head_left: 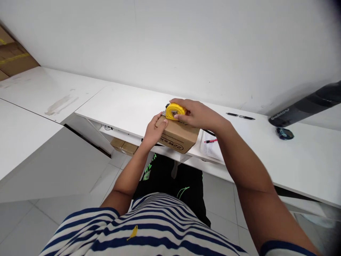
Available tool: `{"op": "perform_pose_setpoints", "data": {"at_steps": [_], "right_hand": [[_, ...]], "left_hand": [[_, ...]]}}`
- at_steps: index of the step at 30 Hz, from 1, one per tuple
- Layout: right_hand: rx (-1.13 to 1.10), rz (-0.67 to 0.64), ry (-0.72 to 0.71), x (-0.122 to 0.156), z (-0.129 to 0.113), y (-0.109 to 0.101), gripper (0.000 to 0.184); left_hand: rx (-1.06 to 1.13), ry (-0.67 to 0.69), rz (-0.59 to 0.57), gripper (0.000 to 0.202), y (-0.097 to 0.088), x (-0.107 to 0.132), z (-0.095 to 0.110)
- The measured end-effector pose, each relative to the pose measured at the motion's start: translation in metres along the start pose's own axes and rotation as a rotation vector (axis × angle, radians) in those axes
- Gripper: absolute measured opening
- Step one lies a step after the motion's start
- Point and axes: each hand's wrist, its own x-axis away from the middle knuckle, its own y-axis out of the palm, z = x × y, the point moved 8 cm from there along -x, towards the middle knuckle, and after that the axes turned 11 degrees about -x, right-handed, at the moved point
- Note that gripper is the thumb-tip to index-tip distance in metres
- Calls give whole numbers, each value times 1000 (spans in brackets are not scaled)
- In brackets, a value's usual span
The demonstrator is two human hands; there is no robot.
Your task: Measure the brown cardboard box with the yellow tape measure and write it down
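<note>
A small brown cardboard box (178,139) rests at the front edge of the white desk (128,106). On top of it sits a yellow tape measure (174,111). My right hand (198,113) is wrapped over the tape measure, holding it down on the box top. My left hand (153,131) grips the box's left end, thumb on the top edge near the tape's tip; the fingers are curled against the side.
A black pen (240,116) lies farther right on the desk. A red pen (210,141) lies on a sheet of paper (211,149) beside the box. A black bottle (306,106) and its cap (284,133) lie at the right. Cardboard boxes (124,145) sit under the desk.
</note>
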Motion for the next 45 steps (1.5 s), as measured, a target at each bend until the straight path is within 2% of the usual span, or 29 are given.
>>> {"op": "perform_pose_setpoints", "data": {"at_steps": [5, 10, 13, 19, 23, 26, 28, 31, 33, 39, 45], "right_hand": [[-27, 33, 30, 47, 19, -16, 52], [-48, 185, 116, 102, 47, -38, 54], [-61, 235, 139, 120, 57, -43, 54], [-107, 277, 196, 132, 73, -43, 56], [-129, 343, 167, 135, 72, -39, 56], [-177, 340, 188, 135, 75, -33, 59], [-235, 347, 250, 133, 80, -31, 71], [-343, 384, 308, 132, 86, -33, 98], [-372, 396, 306, 133, 87, -35, 105], [-371, 420, 254, 158, 96, -36, 104], [-427, 402, 323, 191, 139, -17, 86]], "left_hand": [[17, -37, -20, 50, -1, 4, 3], [14, -15, -11, 51, -3, 3, 8], [26, -9, 7, 52, -2, 1, 6], [24, 17, 34, 53, -2, -1, 0], [31, 17, 42, 53, -3, 0, -1], [49, 13, 64, 54, -4, -1, -1], [67, -3, 65, 54, -3, -2, -2], [102, -15, 61, 54, -1, -3, -4], [113, 0, 64, 54, 0, -3, -3], [100, 20, 73, 52, 1, -5, -1], [102, 14, 108, 50, 0, -11, -1]]}}
